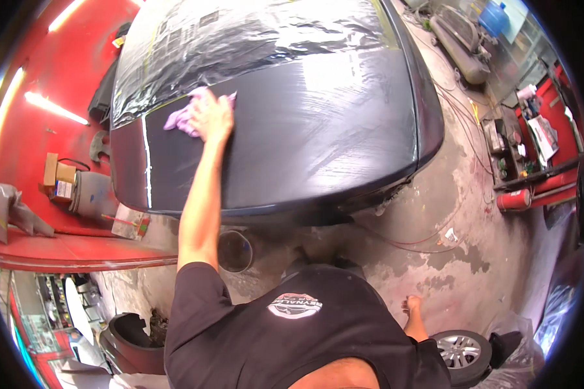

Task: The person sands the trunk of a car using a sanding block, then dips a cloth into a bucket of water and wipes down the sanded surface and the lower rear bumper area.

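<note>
Two of my hands are in view: the left hand grips a lilac cloth, pressing it against the left part of a dark car panel, just below the edge of a clear plastic sheet; the right hand hangs low at my side, above the floor, and I cannot tell whether its fingers are curled or straight. Beside my left forearm a round bucket sits on the floor, partly hidden by that arm; what it contains I cannot make out. Over to the left, small boxes are stacked by a grey drum, whose inside I cannot see. At the far right a blue jug stands near a long tank. Nearer, a rack is crowded with small items, with a red canister at its lower end. A wheel lies behind me on the right, next to crumpled plastic, and a black bumper is on my left. A thin hose trails over the floor. The panel is mostly matt, with pale streaks toward the right and bright reflections. Underfoot, the concrete floor is stained and patchy; a red wall with bright tube lights rises on the left.
</note>
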### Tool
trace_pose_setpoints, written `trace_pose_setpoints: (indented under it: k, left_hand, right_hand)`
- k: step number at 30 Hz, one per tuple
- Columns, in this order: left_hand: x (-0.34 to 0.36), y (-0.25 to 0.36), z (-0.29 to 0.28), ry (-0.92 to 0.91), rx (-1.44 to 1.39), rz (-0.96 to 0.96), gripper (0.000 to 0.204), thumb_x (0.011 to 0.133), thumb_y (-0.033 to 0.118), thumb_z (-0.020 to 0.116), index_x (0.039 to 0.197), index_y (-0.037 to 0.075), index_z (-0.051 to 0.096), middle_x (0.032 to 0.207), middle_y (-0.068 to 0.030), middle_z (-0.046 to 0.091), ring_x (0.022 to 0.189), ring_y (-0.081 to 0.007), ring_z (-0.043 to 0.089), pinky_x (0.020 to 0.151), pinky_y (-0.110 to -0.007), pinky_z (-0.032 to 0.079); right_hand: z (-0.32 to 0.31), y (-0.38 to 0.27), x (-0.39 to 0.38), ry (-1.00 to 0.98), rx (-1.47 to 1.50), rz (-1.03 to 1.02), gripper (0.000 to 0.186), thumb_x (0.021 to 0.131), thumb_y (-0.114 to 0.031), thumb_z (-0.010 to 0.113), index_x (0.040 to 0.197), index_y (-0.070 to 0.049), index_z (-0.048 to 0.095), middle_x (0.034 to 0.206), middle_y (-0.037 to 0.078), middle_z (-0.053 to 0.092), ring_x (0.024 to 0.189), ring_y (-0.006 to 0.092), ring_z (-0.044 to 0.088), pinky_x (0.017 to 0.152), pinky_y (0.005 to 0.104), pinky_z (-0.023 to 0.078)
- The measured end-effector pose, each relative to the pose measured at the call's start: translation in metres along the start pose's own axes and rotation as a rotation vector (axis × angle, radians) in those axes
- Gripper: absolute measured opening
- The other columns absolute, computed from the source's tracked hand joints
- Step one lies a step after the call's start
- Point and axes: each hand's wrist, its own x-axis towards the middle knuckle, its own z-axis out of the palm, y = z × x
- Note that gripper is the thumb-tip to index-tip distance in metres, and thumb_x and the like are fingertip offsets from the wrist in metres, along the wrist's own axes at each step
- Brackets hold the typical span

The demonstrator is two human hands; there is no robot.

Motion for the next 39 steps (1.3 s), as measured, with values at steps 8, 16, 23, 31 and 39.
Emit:
trace_pose_setpoints:
  k: [8, 16, 23, 31, 39]
  left_hand:
    - [-0.065, 0.278, -0.013, 0.213, -0.639, 0.801, 0.064, 0.096, 0.045, 0.053, 0.147, 0.006, 0.051, 0.157, -0.0281, 0.037, 0.151, -0.0446, 0.026, 0.122, -0.068, 0.010]
    - [-0.039, 0.242, -0.061, 0.059, -0.403, 0.916, 0.057, 0.085, 0.046, 0.067, 0.125, 0.006, 0.067, 0.136, -0.0202, 0.050, 0.128, -0.0369, 0.047, 0.100, -0.059, 0.040]
    - [-0.036, 0.248, -0.044, 0.105, -0.460, 0.938, 0.064, 0.091, 0.048, 0.062, 0.136, 0.004, 0.057, 0.142, -0.0254, 0.048, 0.135, -0.0432, 0.041, 0.108, -0.063, 0.034]
    - [-0.012, 0.389, -0.035, 0.024, -0.525, 1.121, 0.058, 0.102, 0.039, 0.048, 0.141, -0.004, 0.051, 0.151, -0.0282, 0.046, 0.144, -0.0436, 0.039, 0.119, -0.050, 0.032]
    - [-0.165, 0.340, -0.075, -0.056, -0.617, 1.141, 0.071, 0.096, 0.051, 0.056, 0.146, 0.001, 0.051, 0.158, -0.0233, 0.040, 0.147, -0.0388, 0.037, 0.120, -0.059, 0.024]
  right_hand:
    - [0.081, -0.136, -0.024, -0.323, -0.003, -0.456, 0.026, 0.099, -0.028, 0.062, 0.107, -0.005, 0.070, 0.079, 0.006, 0.069, 0.060, 0.0161, 0.063, 0.054, 0.0323, 0.051]
    - [0.065, -0.221, -0.046, -0.317, 0.069, -0.689, 0.035, 0.098, -0.023, 0.063, 0.127, -0.004, 0.066, 0.089, 0.007, 0.073, 0.073, 0.0150, 0.067, 0.060, 0.0293, 0.053]
    - [0.033, -0.100, -0.009, -0.146, 0.190, -0.372, 0.020, 0.102, -0.024, 0.059, 0.106, -0.008, 0.069, 0.078, 0.004, 0.070, 0.059, 0.0117, 0.064, 0.048, 0.0286, 0.047]
    - [0.073, -0.044, -0.027, -0.113, 0.254, -0.286, 0.023, 0.103, -0.027, 0.060, 0.097, -0.007, 0.068, 0.075, 0.004, 0.069, 0.055, 0.0111, 0.061, 0.046, 0.0269, 0.046]
    - [0.082, -0.060, -0.025, -0.264, 0.117, -0.264, 0.024, 0.102, -0.029, 0.061, 0.102, -0.006, 0.068, 0.080, 0.005, 0.070, 0.057, 0.0130, 0.061, 0.050, 0.0281, 0.049]
